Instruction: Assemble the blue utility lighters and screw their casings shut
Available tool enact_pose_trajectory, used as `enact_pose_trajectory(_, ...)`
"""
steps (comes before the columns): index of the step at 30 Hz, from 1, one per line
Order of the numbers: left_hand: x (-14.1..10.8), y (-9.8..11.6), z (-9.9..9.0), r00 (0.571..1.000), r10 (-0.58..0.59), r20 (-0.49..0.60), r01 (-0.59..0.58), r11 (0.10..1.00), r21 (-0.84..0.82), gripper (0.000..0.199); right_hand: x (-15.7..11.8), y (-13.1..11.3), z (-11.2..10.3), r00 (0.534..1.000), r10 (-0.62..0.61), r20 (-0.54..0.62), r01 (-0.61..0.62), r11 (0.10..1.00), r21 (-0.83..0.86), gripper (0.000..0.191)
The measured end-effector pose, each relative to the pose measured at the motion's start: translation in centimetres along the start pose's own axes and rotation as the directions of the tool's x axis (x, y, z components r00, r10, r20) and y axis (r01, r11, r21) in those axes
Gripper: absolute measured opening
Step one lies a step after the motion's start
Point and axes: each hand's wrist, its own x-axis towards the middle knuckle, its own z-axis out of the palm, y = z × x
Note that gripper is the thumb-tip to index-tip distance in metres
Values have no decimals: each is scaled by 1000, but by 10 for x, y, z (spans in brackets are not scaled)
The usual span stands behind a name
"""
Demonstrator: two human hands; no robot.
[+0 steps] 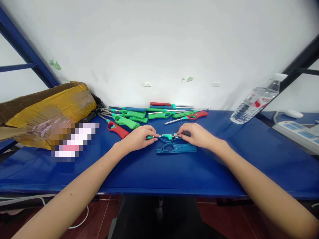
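My left hand [144,136] is closed on a slim green-and-black tool [150,137] that looks like a small screwdriver. Its thin metal tip points right, toward the teal trigger [168,136] of an opened blue lighter shell [163,140]. At the right end of that shell, my right hand [195,134] pinches a small dark part [186,133]; small metallic pieces by the fingertips are too fine to make out. Just in front of both hands lies a separate blue lighter shell half [176,148], with an oval trigger opening.
Several long-nosed lighters, including a green one [127,121] and a red one [198,115], lie along the wall. A taped cardboard box [52,109] stands left, beside a blurred patch. On the right are a tilted water bottle [256,101] and a power strip [299,132].
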Motion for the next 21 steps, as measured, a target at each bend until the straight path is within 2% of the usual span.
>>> enact_pose_trajectory(5,5,3,9,997,-31,-76,30,999,-19,13,0,0,1,1000,-3,6,3,1000,-2,12)
enact_pose_trajectory(8,6,2,11,993,-47,-107,42,998,-47,16,0,1,1,1000,-2,12,2,1000,-6,12)
enact_pose_trajectory(11,4,0,9,996,-35,-83,30,998,-55,20,0,1,-1,1000,-4,16,4,1000,-6,12)
enact_pose_trajectory(14,2,-2,4,1000,-19,-26,19,1000,7,21,0,1,-3,999,-1,42,0,1000,3,11)
enact_pose_trajectory(17,0,-4,2,999,-45,-13,46,996,79,29,-1,0,-3,999,12,48,-13,1000,7,9)
enact_pose_trajectory(21,1,-4,6,1000,-17,16,16,996,92,22,-1,-2,-2,997,56,48,-57,998,5,9)
